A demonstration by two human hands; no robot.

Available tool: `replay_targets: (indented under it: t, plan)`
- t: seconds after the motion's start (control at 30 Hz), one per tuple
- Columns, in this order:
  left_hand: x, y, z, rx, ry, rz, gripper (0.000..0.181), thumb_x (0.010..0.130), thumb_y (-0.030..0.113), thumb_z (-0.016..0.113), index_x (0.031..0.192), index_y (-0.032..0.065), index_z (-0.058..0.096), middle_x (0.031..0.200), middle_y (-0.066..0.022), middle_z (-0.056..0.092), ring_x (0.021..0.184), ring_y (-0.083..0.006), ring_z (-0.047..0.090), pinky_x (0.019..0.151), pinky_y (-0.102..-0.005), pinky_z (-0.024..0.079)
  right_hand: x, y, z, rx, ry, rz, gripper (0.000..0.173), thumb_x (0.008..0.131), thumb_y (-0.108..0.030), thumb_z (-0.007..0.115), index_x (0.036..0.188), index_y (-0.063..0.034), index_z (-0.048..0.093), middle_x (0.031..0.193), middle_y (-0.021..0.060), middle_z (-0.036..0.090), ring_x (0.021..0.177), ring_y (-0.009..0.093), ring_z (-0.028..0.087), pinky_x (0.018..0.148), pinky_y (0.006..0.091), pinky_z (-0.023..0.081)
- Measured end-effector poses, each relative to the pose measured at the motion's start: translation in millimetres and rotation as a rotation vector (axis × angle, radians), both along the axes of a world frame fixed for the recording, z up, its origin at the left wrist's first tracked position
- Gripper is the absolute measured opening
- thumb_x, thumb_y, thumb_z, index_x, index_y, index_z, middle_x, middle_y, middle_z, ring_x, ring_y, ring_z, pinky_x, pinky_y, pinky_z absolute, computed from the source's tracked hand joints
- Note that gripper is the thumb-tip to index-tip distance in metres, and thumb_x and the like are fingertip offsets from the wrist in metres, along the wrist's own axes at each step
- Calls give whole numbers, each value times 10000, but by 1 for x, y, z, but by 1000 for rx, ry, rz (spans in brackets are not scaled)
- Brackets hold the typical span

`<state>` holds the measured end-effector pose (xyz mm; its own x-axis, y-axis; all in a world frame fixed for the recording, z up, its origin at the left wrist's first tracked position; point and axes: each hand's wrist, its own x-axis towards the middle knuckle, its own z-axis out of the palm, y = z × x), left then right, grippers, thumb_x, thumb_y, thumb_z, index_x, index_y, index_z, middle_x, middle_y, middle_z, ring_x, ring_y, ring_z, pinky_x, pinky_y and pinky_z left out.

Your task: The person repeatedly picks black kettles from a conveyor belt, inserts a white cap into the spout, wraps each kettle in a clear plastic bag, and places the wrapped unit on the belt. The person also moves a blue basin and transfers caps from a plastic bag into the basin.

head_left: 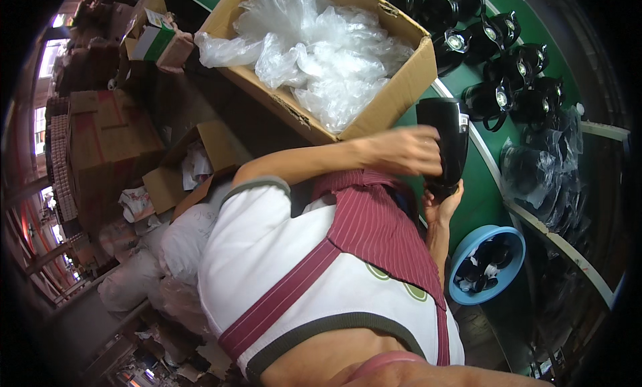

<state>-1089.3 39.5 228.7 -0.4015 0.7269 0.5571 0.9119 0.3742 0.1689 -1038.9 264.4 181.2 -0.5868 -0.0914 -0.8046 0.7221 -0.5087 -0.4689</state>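
My right hand (444, 201) grips the narrow lower end of a glossy black jug-like vessel (451, 131), which stands roughly upright in the picture. My left hand (411, 151), blurred and with curled fingers, lies against the vessel's side; whether it holds anything is hidden. Several similar black jugs with handles (501, 98) and shiny round parts are grouped on the green tabletop (474, 196) beyond. Left of them, an open cardboard box (396, 108) is heaped with clear plastic bags (326, 61).
A light blue basin (521, 246) with small black and white parts stands at the right. Above it lie clear plastic bags (536, 171) near a pale metal rail (567, 246). At the left are cardboard boxes (110, 136), an open carton (220, 141) and white sacks (185, 241).
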Motion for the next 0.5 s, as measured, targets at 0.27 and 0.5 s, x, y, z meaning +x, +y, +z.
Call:
replay_targets:
  t: [0.27,0.5]
  plan:
    - [36,-322,75,-1101,-512,1781,275,892,178,606,1139,157,726,1076,-148,726,1099,-353,658,1149,-689,147,20,80,-35,841,302,-108,694,1009,-643,289,1098,-36,613,741,70,623,469,166,557,389,252,414]
    - [-11,-112,68,667,-45,892,224,948,193,614,957,-31,612,754,-119,651,729,-292,666,654,-419,516,40,115,-47,817,112,-425,682,993,-648,377,1217,-29,558,882,122,669,466,205,583,359,262,429]
